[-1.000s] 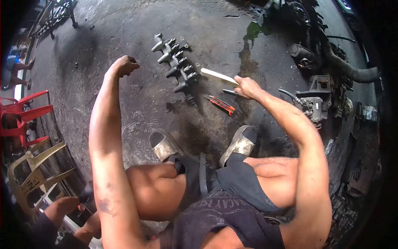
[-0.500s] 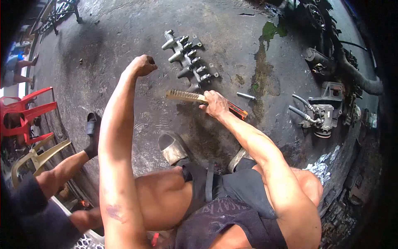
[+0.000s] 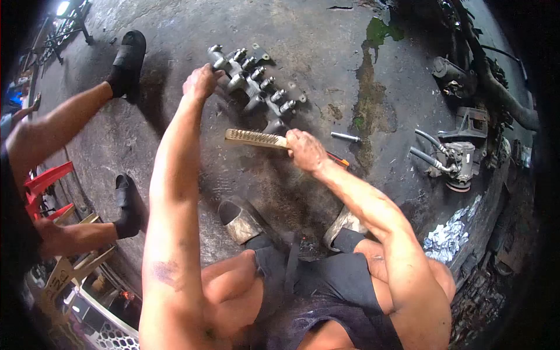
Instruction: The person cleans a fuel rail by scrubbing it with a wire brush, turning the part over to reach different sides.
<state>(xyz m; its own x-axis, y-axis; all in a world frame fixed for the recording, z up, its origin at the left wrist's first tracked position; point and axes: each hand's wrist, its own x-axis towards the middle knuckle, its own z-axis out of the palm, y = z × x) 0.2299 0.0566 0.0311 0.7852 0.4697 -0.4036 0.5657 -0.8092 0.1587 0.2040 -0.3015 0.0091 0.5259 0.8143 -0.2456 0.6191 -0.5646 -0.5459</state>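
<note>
My right hand [image 3: 305, 150] is wrapped round the handle end of a wooden wire brush [image 3: 252, 138], its bristles showing along the head. Just beyond the brush lies a grey metal manifold [image 3: 255, 87] with a row of several stubby ports and fittings. At its far left end, the fingers of my left hand [image 3: 202, 81] are closed on one of its projecting pipes. Partly hidden by my right wrist, something orange and black [image 3: 338, 158] pokes out. A silver metal pin [image 3: 345, 137] rests on the floor right of the manifold.
To the left, another person's legs [image 3: 64, 128] in dark sandals stand close beside me. Red [image 3: 49, 181] and beige plastic chairs are behind them. On the right sit a part with hoses [image 3: 461, 160], crumpled foil-like material [image 3: 446, 236] and larger machinery. A green-stained wet streak [image 3: 373, 76] marks the floor.
My left hand has moved forward onto the manifold's left end, and the manifold has shifted slightly left. The brush's bristles now face up more. The other person has stepped forward on the left.
</note>
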